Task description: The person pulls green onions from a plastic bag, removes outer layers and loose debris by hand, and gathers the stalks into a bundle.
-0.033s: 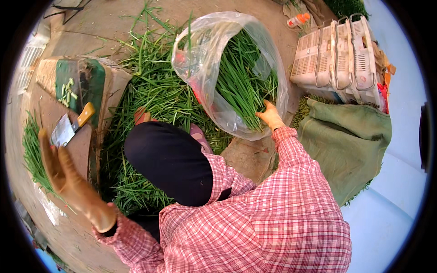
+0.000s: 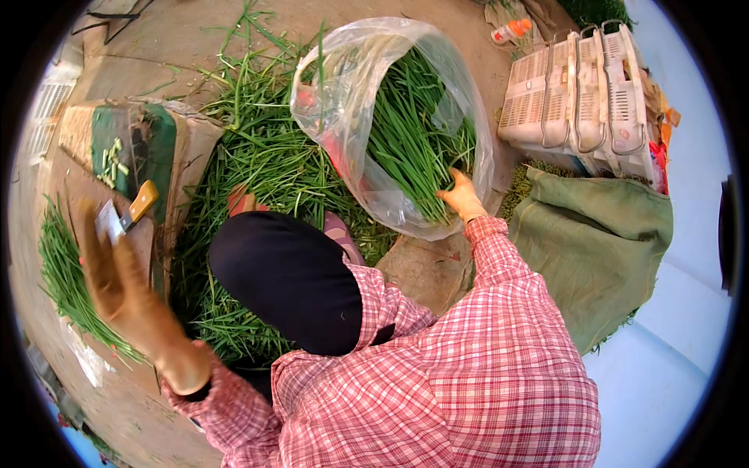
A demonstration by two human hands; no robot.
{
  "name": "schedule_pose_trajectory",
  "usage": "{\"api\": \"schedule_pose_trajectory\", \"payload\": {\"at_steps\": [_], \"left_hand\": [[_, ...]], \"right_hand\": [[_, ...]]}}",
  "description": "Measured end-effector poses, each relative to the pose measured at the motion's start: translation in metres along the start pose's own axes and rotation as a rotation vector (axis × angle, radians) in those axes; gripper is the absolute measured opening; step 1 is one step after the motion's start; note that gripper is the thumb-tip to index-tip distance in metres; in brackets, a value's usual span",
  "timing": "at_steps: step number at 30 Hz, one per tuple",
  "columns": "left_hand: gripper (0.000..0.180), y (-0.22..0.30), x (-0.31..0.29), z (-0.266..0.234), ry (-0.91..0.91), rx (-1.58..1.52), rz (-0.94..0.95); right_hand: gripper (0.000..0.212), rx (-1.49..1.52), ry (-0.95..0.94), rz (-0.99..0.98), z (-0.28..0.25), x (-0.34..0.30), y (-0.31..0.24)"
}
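Observation:
My left hand (image 2: 129, 300), in a brownish glove and slightly blurred, is raised with fingers spread. It holds nothing and partly covers a knife (image 2: 134, 209) with a yellow handle. Beside it lies a bunch of green chive-like stalks (image 2: 70, 273). At the mouth of a clear plastic bag (image 2: 343, 78) is my gloved right hand (image 2: 464, 198), thumb and fingers apart. Its fingers touch the ends of long green stalks (image 2: 409, 132) inside the bag. Whether they also press on the bag cannot be made out.
Loose green stalks (image 2: 269, 156) cover the ground around my knee. A worn block with green covering (image 2: 133, 148) stands at the left, cut stem pieces on it. White plastic crates (image 2: 562, 101), an olive cloth (image 2: 593, 242) and an orange-capped bottle (image 2: 512, 31) are at the right.
My left hand has shifted a little to the right, across the knife blade, showing more of the stalk bunch beside it. My right hand stays almost where it was.

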State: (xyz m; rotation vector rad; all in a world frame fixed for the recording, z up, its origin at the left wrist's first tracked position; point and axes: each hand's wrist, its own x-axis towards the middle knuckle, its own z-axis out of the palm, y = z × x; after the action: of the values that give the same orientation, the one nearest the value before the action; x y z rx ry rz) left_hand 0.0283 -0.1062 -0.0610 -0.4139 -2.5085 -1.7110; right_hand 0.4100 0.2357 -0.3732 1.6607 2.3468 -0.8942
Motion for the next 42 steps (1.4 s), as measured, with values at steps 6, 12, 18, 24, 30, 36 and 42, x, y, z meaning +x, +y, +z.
{"api": "schedule_pose_trajectory", "payload": {"at_steps": [6, 12, 18, 24, 30, 36, 42], "left_hand": [[0.051, -0.015, -0.046, 0.14, -0.473, -0.044, 0.257], [0.048, -0.009, -0.057, 0.179, -0.758, 0.088, 0.16], [0.049, -0.011, -0.059, 0.192, -0.811, 0.091, 0.012], [0.049, -0.005, -0.062, 0.199, -0.88, 0.148, 0.039], [0.05, -0.01, -0.059, 0.198, -0.9, 0.211, 0.021], [0.05, -0.011, -0.062, 0.2, -0.935, 0.194, 0.025], [0.05, -0.01, -0.061, 0.194, -0.927, 0.168, -0.001]], "right_hand": [[0.06, 0.114, -0.108, 0.228, 0.01, -0.033, 0.0], [0.053, -0.295, -0.086, 0.126, 0.057, -0.033, 0.0], [0.026, -0.102, 0.032, -0.126, 0.004, -0.002, -0.01], [0.037, 0.14, 0.074, -0.151, 0.01, 0.039, 0.005], [0.092, 0.303, -0.135, -0.154, 0.038, -0.006, -0.01], [0.095, -0.099, -0.112, 0.082, 0.08, -0.003, -0.017], [0.072, 0.038, 0.02, -0.093, 0.082, -0.023, -0.005]]}}
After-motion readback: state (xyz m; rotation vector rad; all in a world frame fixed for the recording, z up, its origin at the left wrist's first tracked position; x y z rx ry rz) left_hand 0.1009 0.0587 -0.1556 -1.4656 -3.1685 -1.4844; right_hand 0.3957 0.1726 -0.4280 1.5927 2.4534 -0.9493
